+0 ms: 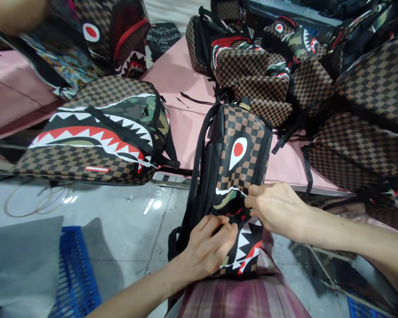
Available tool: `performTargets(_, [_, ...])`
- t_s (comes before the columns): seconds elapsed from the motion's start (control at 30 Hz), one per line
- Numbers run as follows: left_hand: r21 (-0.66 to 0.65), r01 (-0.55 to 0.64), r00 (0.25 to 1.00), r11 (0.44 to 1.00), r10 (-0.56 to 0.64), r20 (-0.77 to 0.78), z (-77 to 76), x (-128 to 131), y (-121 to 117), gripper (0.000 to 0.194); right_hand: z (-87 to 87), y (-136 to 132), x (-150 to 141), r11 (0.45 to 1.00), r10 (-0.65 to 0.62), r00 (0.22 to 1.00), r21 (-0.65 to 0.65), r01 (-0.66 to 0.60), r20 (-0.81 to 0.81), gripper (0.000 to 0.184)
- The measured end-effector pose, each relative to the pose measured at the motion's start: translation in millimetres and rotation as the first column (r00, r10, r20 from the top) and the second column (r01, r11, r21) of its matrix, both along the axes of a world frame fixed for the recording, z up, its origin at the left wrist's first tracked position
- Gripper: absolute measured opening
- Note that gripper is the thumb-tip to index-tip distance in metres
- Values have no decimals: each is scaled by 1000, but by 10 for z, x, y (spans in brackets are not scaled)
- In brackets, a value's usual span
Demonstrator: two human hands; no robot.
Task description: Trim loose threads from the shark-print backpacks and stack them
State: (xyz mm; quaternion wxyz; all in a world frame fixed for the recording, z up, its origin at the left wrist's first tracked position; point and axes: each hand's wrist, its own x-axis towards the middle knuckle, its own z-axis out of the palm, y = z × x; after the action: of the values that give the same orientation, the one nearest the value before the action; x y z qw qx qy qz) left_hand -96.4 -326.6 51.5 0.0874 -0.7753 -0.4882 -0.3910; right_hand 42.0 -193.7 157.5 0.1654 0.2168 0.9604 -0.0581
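A brown-and-black checkered backpack [240,132] with a shark eye and teeth print stands against my lap and the table edge. My left hand [212,243] grips its front panel near the printed mouth, fingers curled. On the other side of that opening, my right hand [275,205] pinches at the panel's edge; a small bit of metal shows under its fingertips, possibly a zipper pull. Black shoulder straps [192,181] hang down the backpack's left side. What lies inside the opening is mostly hidden by my fingers.
Another shark-print backpack [96,132] lies at the left table edge. Several more checkered backpacks [252,66] crowd the pink table [182,123] behind and to the right. A blue plastic crate [74,269] stands on the floor. A blurred hand [16,15] shows at the upper left.
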Motion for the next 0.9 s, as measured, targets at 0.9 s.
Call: performTargets(0.9, [83, -65, 997, 994, 69, -40, 5, 97, 29, 26, -210, 142, -230, 963, 98, 995, -253, -96, -4, 16])
